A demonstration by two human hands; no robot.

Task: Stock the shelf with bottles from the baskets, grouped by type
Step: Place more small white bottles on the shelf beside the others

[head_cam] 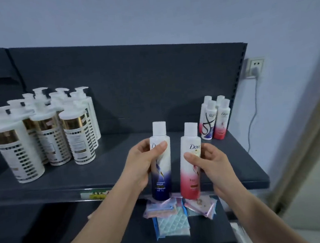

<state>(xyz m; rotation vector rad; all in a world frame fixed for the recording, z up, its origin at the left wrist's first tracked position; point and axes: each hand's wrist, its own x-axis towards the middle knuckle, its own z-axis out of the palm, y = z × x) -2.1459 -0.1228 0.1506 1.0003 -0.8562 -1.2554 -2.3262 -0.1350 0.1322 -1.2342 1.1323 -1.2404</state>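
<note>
Both upright, the blue bottle [162, 180] is gripped in the left hand [140, 162], the pink bottle [190, 178] in the right hand [211, 166]; the small bottles [215, 120] stand beyond, rightward, nearer the latter.

The thumb of the left hand [143, 161] lies over the logo of the blue bottle [161, 171], so only its beginning shows. The fingers are hidden behind the bottle. The fingers of the right hand [210, 165] are mostly hidden behind the pink bottle [190, 176]. The small print low on both bottles is too small to read.

Among the pump bottles [47, 130], the front ones hide most of the rear ones, and the label text is blurred. Two of the small bottles [215, 117] stand behind two others and show only caps and shoulders.

The packets [172, 222] on the lower shelf [137, 236] are blurred and partly covered by the two bottle bases. The left forearm covers part of the shelf-edge label [95, 195], which is unreadable. The bottom edge cuts off both forearms.
</note>
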